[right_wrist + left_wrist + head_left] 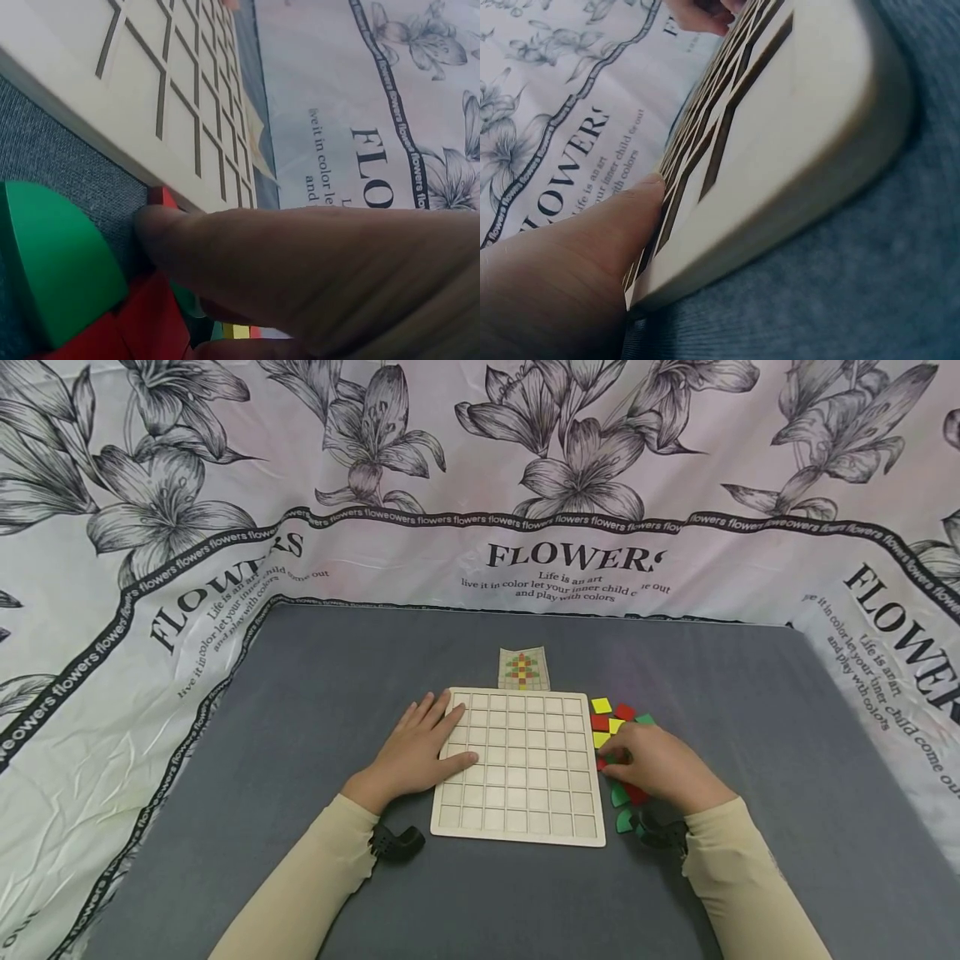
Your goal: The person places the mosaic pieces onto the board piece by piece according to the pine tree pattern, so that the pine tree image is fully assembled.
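A pale wooden grid board [517, 766] lies on the grey table. My left hand [417, 750] rests over its left edge with the fingers spread, and the thumb [641, 201] lies on the grid. Beside the board's right edge, my right hand [660, 766] pinches a small red piece [162, 197] between thumb and forefinger. The other fingers are mostly hidden behind the thumb. Under and around that hand lie loose flat pieces: yellow squares [601, 705], red squares [625, 712] and green curved-edged pieces [60, 262].
Behind the board stands a small pattern card [523, 669] with a coloured figure in red, yellow and green. The grey tabletop [360, 677] reaches back to a flower-printed cloth [405, 560]. A black strap-on device [397, 843] sits at each wrist.
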A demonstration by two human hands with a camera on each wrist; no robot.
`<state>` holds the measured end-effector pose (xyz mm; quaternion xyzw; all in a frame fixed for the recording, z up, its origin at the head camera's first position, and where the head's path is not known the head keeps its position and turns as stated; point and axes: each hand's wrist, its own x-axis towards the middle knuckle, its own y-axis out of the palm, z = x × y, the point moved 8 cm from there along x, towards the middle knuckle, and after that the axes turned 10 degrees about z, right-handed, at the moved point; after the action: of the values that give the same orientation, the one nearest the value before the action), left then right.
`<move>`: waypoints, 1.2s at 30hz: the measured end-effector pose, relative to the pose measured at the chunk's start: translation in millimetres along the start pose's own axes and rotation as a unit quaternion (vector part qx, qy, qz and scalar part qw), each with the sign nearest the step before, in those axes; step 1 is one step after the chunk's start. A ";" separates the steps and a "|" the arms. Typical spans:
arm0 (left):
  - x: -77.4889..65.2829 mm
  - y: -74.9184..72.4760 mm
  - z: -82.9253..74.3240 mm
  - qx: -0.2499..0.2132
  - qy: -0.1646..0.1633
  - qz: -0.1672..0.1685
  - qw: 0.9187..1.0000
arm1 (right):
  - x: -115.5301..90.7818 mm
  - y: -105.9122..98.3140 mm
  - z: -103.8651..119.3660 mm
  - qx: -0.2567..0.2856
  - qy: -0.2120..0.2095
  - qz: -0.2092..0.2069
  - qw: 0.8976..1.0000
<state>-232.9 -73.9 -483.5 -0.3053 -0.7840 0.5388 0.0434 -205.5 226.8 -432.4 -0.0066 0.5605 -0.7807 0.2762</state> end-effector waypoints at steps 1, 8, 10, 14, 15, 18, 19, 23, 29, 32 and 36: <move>0.2 -0.2 0.0 -0.001 0.000 -0.001 1.000 | -0.2 -0.2 0.1 -0.004 0.000 -0.002 1.000; 0.5 2.3 0.3 -0.002 -0.002 -0.003 1.000 | 0.8 1.5 -0.4 -0.017 -0.003 -0.009 1.000; 0.2 3.2 0.3 -0.003 -0.003 -0.002 1.000 | 0.6 1.8 -0.1 -0.018 -0.006 -0.010 1.000; -0.2 2.9 0.4 -0.002 -0.003 -0.005 1.000 | 0.5 1.0 1.1 -0.023 -0.012 -0.016 1.000; -0.2 2.9 0.5 -0.002 -0.005 -0.004 1.000 | 0.3 0.5 1.4 -0.026 -0.012 -0.019 0.999; -0.3 2.2 0.3 -0.003 -0.005 -0.005 1.000 | -0.4 -0.3 1.2 -0.035 -0.012 -0.029 0.999; -0.3 2.2 0.4 -0.003 -0.005 -0.004 1.000 | -0.6 -0.4 1.0 -0.037 -0.011 -0.032 0.999; 0.2 2.5 1.0 -0.001 -0.007 -0.002 1.000 | -0.7 -0.8 0.4 -0.043 -0.009 -0.041 0.998; 1.7 1.7 1.8 0.000 -0.004 -0.010 1.000 | -1.7 -3.5 0.0 -0.046 -0.005 -0.052 0.998; 1.7 1.3 2.1 -0.002 -0.008 -0.011 1.000 | -2.5 -6.0 -0.4 -0.043 -0.006 -0.062 0.997; 2.4 0.5 0.4 -0.005 -0.005 -0.012 1.000 | -3.6 -10.4 -2.0 -0.035 -0.003 -0.074 0.997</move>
<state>-234.8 -72.9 -484.7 -0.2932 -0.7907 0.5357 0.0442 -207.5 232.5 -422.9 -0.0606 0.5846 -0.7789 0.2187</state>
